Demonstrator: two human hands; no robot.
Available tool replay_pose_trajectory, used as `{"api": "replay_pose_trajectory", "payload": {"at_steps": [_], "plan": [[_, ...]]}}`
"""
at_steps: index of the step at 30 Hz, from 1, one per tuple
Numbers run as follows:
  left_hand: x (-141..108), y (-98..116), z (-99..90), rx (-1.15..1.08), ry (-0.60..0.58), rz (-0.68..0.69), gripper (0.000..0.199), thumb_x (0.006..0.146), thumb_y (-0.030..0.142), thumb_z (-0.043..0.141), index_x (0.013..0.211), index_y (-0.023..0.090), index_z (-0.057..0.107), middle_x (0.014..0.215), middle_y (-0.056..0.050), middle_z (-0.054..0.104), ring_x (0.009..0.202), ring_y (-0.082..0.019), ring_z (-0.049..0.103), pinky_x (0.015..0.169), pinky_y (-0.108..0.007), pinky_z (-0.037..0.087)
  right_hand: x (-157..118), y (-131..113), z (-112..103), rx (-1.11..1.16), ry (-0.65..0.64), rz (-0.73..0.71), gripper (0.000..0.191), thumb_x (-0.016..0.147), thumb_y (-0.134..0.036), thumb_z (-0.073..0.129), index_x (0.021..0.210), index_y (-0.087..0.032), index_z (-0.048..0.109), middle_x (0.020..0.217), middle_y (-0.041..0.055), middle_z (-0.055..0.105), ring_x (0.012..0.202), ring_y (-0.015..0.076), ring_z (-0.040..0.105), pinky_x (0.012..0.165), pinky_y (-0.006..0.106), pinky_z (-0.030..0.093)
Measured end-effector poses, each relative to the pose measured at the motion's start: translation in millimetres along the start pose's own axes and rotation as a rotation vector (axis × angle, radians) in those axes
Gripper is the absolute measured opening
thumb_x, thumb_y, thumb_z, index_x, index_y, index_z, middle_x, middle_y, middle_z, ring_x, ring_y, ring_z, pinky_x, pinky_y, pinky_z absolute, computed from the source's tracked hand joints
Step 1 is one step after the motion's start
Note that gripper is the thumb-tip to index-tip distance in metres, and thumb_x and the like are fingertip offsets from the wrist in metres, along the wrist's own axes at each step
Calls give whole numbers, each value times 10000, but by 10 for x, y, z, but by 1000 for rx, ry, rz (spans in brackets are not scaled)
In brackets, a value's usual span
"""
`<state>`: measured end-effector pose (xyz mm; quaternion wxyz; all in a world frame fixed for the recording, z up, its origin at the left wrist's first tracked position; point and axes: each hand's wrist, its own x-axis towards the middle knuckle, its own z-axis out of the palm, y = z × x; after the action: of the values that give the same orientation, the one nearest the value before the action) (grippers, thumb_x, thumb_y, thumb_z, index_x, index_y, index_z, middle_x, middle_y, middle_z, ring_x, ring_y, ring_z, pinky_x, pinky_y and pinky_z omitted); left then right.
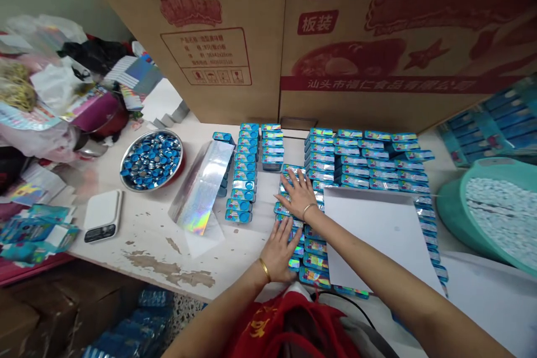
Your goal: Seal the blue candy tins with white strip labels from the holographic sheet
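Note:
Fingers spread, my left hand (278, 251) rests at the left edge of a row of small blue boxes (315, 262) near the table's front. Farther up the same row, my right hand (298, 196) lies with fingers stretched over more of the boxes, palm down. Neither hand grips anything that I can see. A white sheet (377, 229) covers part of the boxes under my right forearm. To the left of my hands stands a separate column of blue boxes (243, 173), with a shorter column (272, 148) beside it. Behind the sheet are several stacked rows of boxes (356, 159).
Tall cardboard cartons (235, 39) wall off the back. Leftward are a metal bowl of blue-and-silver round pieces (151, 159), shiny silver sheets (205, 187) and a white scale (103, 212). A green tub of small pale pieces (451, 207) stands at the right. Bags (54, 84) clutter the far left.

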<state>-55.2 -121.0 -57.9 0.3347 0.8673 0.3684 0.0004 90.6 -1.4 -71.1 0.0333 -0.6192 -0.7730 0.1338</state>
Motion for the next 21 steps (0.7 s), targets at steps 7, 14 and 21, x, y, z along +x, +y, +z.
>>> {"api": "replay_pose_trajectory", "payload": {"at_steps": [7, 14, 21], "plan": [[411, -415, -539, -446, 512, -250, 724, 876, 507, 435, 1492, 215, 193, 1541, -130, 243, 1432, -266, 214, 1168, -498, 193, 854, 117, -318, 36, 142, -47, 622, 958, -509, 280, 1498, -202, 242, 1586, 82, 102, 1452, 287, 8, 1137, 542, 84], [1636, -1226, -1032, -521, 939, -541, 562, 902, 395, 425, 1396, 140, 345, 1365, -182, 395, 1326, -267, 379, 1131, -462, 289, 2164, 93, -280, 52, 101, -86, 596, 959, -509, 269, 1481, -223, 289, 1581, 79, 132, 1452, 284, 22, 1135, 548, 52], [1809, -1358, -827, -693, 871, -511, 847, 842, 451, 549, 1500, 213, 71, 1533, -173, 184, 1368, -302, 344, 1069, -448, 388, 2249, 265, -155, 106, 91, -186, 624, 930, -580, 302, 1458, -249, 339, 1561, 78, 220, 1438, 284, 115, 1126, 506, 140]]}}
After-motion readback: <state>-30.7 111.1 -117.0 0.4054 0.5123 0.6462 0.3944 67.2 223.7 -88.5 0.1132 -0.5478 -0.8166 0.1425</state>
